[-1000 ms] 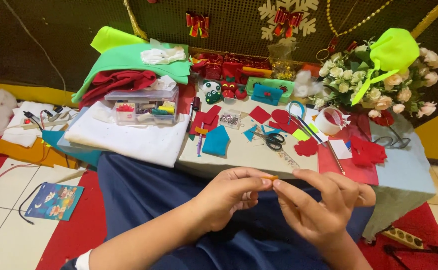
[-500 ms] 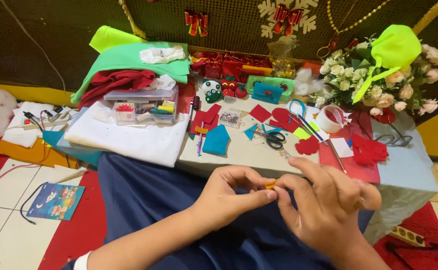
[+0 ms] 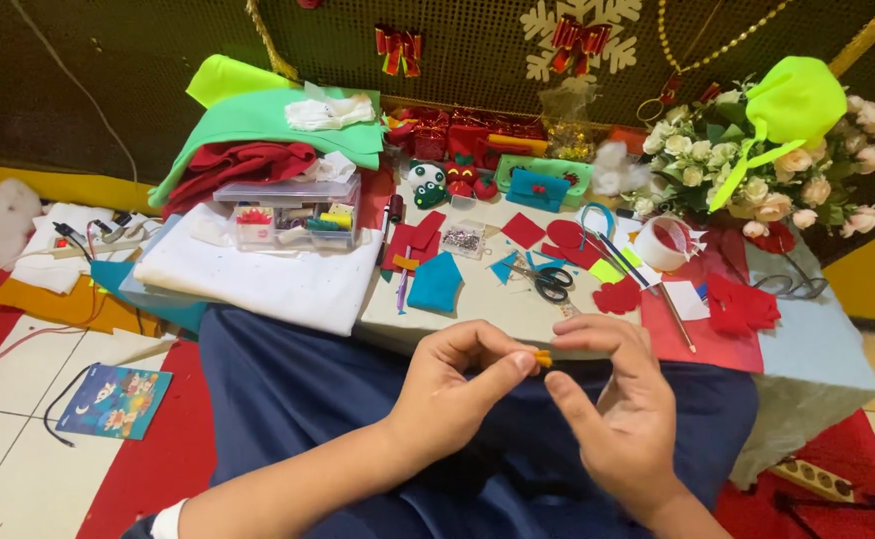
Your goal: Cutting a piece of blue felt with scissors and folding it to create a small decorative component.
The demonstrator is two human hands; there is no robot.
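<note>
Left hand: my left hand (image 3: 452,384) sits at about 6 o'clock in my view, fingers curled in, thumb and forefinger pinched shut on a tiny orange piece (image 3: 543,356).
Right hand: my right hand (image 3: 622,419) is just at the 3 o'clock side of the left, palm turned down, fingers loosely bent; its forefinger tip meets the orange piece from above. I cannot tell whether it truly grips it.
Orange piece: it is held between both hands' fingertips, above my lap and just short of the table's near edge.
Lap: a dark blue cloth (image 3: 298,399) covers my knees beneath both hands.
Table edge: the low table (image 3: 497,309) lies at 12 o'clock from the hands.
Near table things: a blue felt shape (image 3: 436,283) at 11 o'clock, black-handled scissors (image 3: 547,280) straight at 12, a red felt flower (image 3: 617,296) at 1 o'clock.
Mid table: a white folded cloth (image 3: 258,274) at 10 o'clock with a clear plastic box (image 3: 293,212) on it; a roll of tape (image 3: 662,243) at 1 o'clock.
Far table: green and red felt stacked (image 3: 258,135) at 11 o'clock; a bunch of white flowers (image 3: 747,170) at 2 o'clock.
Floor: a picture booklet (image 3: 115,399) lies at 9 o'clock on the tiles.
</note>
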